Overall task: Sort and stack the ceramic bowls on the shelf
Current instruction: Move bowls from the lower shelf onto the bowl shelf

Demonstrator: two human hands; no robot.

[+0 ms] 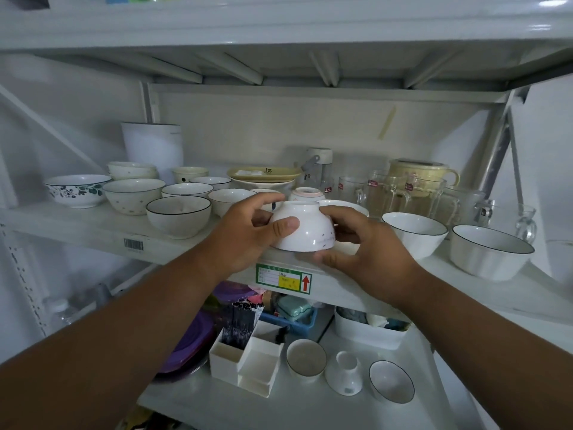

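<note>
While upturned, the glossy round bowl (302, 226) sits clamped by both hands' curled fingers (286, 226)

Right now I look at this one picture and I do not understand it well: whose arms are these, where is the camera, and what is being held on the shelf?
There is no machine here. The two bare arms belong to a person, and the single picture comes from a wide-angle camera worn on that person's head, looking forward and down.

The left hand and the right hand hold between them a small white bowl, turned upside down, at the front edge of the middle shelf. The left thumb presses on its side; the right fingers curl round its far side.

On that shelf stand many other bowls: a floral-patterned bowl at the far left, a dark-rimmed bowl near it, and two large white bowls to the right. Behind those are glass mugs. The shelf below holds more small bowls and white plastic boxes.
</note>
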